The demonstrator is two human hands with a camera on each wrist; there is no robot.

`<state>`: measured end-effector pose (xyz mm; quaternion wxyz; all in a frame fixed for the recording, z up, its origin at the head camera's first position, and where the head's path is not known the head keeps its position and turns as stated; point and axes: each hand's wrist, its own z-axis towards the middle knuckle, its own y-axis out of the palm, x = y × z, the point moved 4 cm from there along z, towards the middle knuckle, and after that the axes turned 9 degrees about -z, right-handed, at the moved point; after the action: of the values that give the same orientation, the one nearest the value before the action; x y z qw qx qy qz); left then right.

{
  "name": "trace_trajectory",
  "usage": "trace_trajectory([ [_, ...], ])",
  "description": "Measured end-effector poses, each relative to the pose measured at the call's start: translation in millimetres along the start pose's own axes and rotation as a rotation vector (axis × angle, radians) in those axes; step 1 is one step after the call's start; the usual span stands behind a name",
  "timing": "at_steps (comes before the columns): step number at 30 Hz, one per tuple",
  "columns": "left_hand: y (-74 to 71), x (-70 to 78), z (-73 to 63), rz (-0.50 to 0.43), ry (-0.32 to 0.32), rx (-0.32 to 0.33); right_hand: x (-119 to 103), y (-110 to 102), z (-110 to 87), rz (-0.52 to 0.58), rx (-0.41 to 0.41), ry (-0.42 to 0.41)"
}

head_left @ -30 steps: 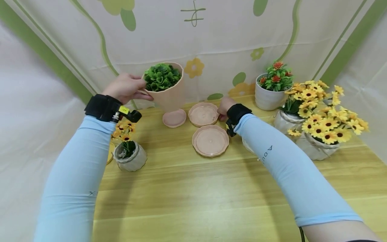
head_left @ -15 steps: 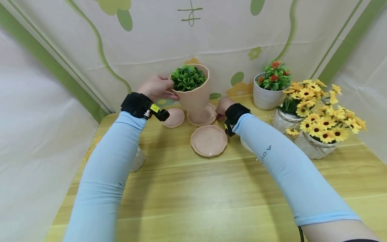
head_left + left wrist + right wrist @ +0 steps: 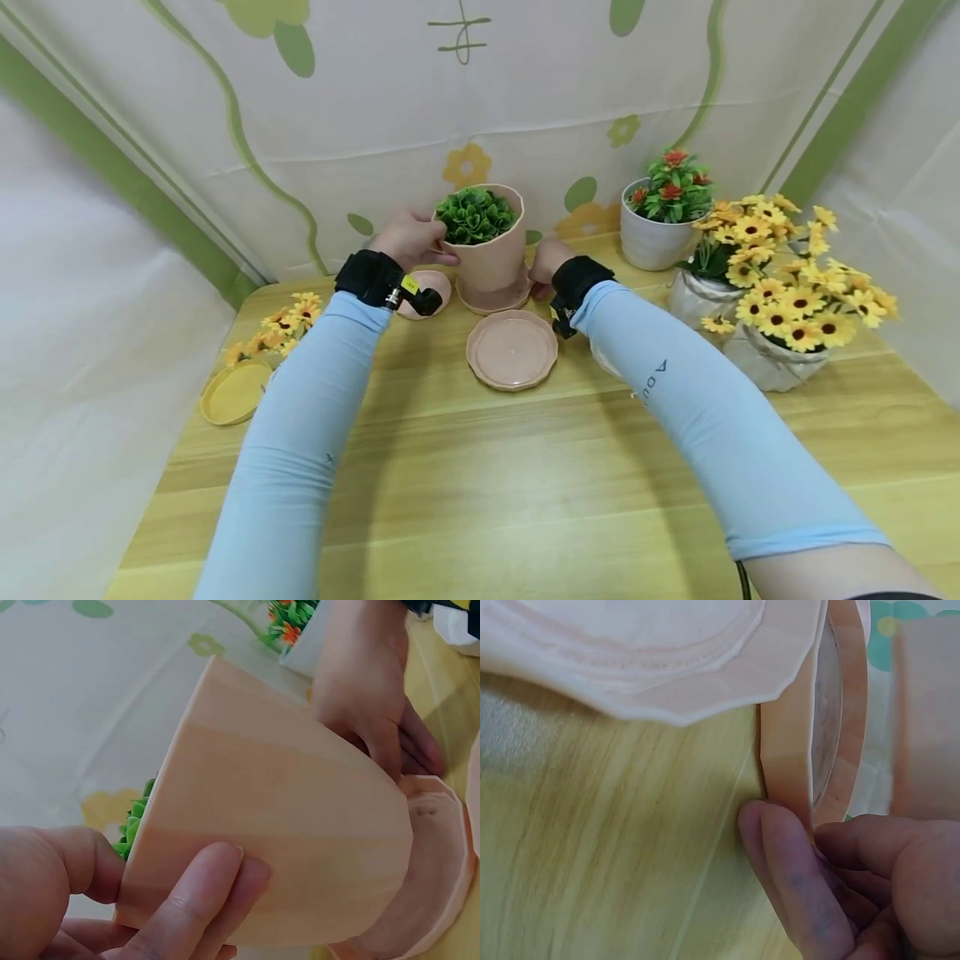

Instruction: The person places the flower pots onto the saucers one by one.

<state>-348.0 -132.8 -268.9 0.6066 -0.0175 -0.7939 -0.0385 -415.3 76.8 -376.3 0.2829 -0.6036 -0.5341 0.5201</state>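
Observation:
My left hand point(image 3: 411, 240) grips a tall peach flowerpot point(image 3: 491, 265) at its rim, thumb inside and fingers along the outer wall. A leafy green plant point(image 3: 477, 217) fills the pot. Just below the pot's base lies a round pink saucer point(image 3: 478, 305); in the right wrist view the pot point(image 3: 930, 720) hangs apart from this saucer point(image 3: 789, 754). My right hand point(image 3: 552, 265) pinches the saucer's right rim between thumb and fingers. A second pink saucer point(image 3: 512, 350) lies in front, and a smaller one point(image 3: 437, 285) sits to the left, partly covered by the left wrist camera.
At the right stand a white pot of red flowers point(image 3: 660, 229) and two wrapped pots of yellow daisies point(image 3: 780, 367). More daisies point(image 3: 288, 321) and a yellow saucer point(image 3: 234, 393) lie left, partly behind the left sleeve. A printed curtain point(image 3: 360, 100) hangs at the back.
My left hand has carried the flowerpot rightward from above the small saucer, then lowered it over the back saucer. The right hand has stayed at that saucer's rim.

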Motion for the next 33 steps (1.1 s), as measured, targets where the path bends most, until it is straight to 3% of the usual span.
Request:
trace_trajectory([
  [5, -0.8, -9.3, 0.9, 0.002, -0.041, 0.018, -1, -1, 1.3, -0.049, 0.023, -0.022],
  [11, -0.9, -18.4, 5.7, 0.014, -0.071, 0.032, -1, 1, 1.8, -0.019, 0.025, -0.021],
  [21, -1.4, -32.2, 17.2, 0.009, -0.049, 0.027, 0, 3, 4.5, 0.061, -0.009, 0.015],
  [28, 2.6, -30.2, 11.2, 0.013, -0.056, 0.015, 0, 4, 6.4, 0.083, -0.023, 0.014],
  [33, 0.4, -35.5, 18.1, 0.016, -0.041, 0.014, 1, 4, 7.7, 0.118, -0.031, 0.022],
])
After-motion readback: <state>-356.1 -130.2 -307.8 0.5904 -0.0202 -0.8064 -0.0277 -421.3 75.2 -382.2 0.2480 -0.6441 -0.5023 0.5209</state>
